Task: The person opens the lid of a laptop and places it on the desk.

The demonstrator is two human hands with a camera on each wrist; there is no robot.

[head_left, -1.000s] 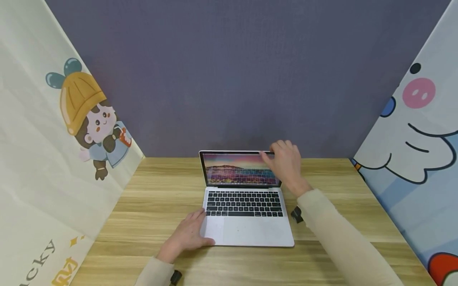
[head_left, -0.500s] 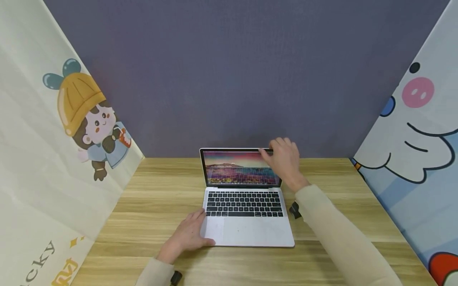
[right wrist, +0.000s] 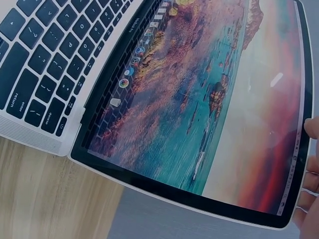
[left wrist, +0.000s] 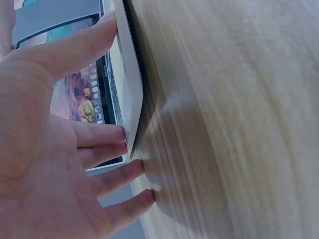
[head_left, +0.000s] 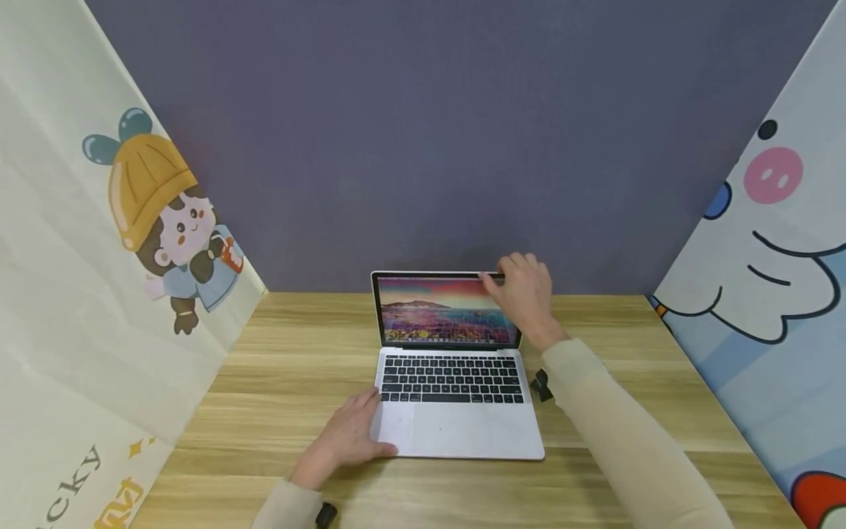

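A silver laptop (head_left: 472,430) lies on the table with its lid raised and its screen (head_left: 439,308) lit with a coastal sunset picture. At the lid's upper right corner, my right hand (head_left: 525,294) pinches the rim, thumb in front and fingers behind. The right wrist view has the fingertips (right wrist: 310,186) at that rim, beside the bright display (right wrist: 239,129). My left hand (head_left: 346,433) rests at the base's front left corner. Its extended fingers (left wrist: 117,179) touch or lie close to the side, and the thumb touches the front edge.
The wood-grain table (head_left: 297,345) ends at a dark grey-blue panel (head_left: 423,147) close behind the lid. Cartoon-printed sheets, a pale one (head_left: 59,294) and a blue-white one (head_left: 760,382), flank it. A small black piece (head_left: 542,385) shows by the right sleeve.
The lid has tilted back a little, its top edge rising in the head view. My right hand has gone with it, up and slightly left. My left hand stays put.
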